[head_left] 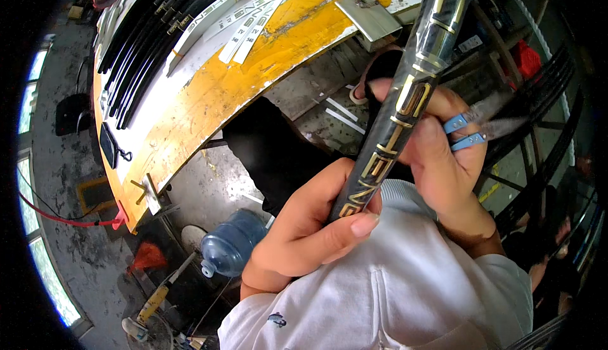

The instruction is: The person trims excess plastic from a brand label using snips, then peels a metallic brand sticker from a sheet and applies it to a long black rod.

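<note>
A thick black tube (387, 141) with gold lettering slants up from my lap past the table's edge. Around its lower end my left hand (316, 223) is closed, thumb laid across the front. My right hand (443, 154) is closed beside the middle of the tube, its thumb and forefinger close against the tube's side. Tucked in its fingers is a small pair of blue-handled snips (465, 141). The blades point right, away from the tube, and are blurred. A shiny clear band (425, 62) shows on the tube above my right hand.
Ahead stands a worn yellow table (285, 46) bearing several black tubes (149, 46), white printed strips (253, 30) and a phone (109, 146). A metal plate (369, 16) sits on its near edge. Below left are a blue water jug (233, 242) and a fan (149, 331).
</note>
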A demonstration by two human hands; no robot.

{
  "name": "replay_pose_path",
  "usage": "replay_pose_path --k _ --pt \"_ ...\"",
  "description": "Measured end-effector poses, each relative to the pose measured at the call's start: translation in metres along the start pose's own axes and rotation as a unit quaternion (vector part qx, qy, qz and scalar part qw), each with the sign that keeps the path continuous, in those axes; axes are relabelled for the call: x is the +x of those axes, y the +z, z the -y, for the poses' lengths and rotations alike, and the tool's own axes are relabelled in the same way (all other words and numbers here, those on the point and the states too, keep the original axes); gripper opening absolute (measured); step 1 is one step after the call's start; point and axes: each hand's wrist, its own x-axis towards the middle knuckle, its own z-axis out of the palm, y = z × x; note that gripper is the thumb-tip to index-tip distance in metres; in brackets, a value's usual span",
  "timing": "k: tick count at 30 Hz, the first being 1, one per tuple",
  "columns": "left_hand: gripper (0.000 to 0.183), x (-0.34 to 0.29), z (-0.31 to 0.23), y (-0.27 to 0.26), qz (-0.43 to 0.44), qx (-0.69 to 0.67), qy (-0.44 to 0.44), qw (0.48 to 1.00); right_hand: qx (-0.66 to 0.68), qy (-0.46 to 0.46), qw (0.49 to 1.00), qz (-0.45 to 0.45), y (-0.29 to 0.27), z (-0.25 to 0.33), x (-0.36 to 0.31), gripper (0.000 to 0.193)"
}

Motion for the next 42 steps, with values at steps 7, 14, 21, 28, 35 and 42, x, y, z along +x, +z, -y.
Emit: replay_pose_path --k 7,14,21,28,35,42 --pt "0.029 0.005 0.0 0.002 0.029 -0.121 -0.014 0.992 0.099 -0.085 0.991 -0.041 -0.02 -0.023 -0.001 0.008" --pt "0.023 0.007 0.003 -0.002 0.068 -0.133 -0.021 0.989 0.078 -0.048 0.996 0.012 -0.012 -0.009 0.0 0.051" --pt "0.023 0.006 0.002 0.002 0.053 -0.076 -0.03 0.995 0.047 -0.048 0.997 -0.031 0.017 -0.002 0.006 0.06" --pt "0.025 0.008 0.002 -0.005 0.084 -0.171 -0.039 0.981 0.045 -0.038 0.992 -0.115 -0.011 -0.028 -0.001 0.021" --pt "0.027 0.007 0.0 0.003 0.063 -0.135 -0.037 0.988 0.017 -0.035 0.988 -0.148 -0.011 -0.023 -0.001 0.011" --pt "0.03 0.004 0.001 0.01 0.022 -0.105 -0.03 0.994 0.119 -0.091 0.987 -0.063 -0.012 -0.02 -0.001 0.011"
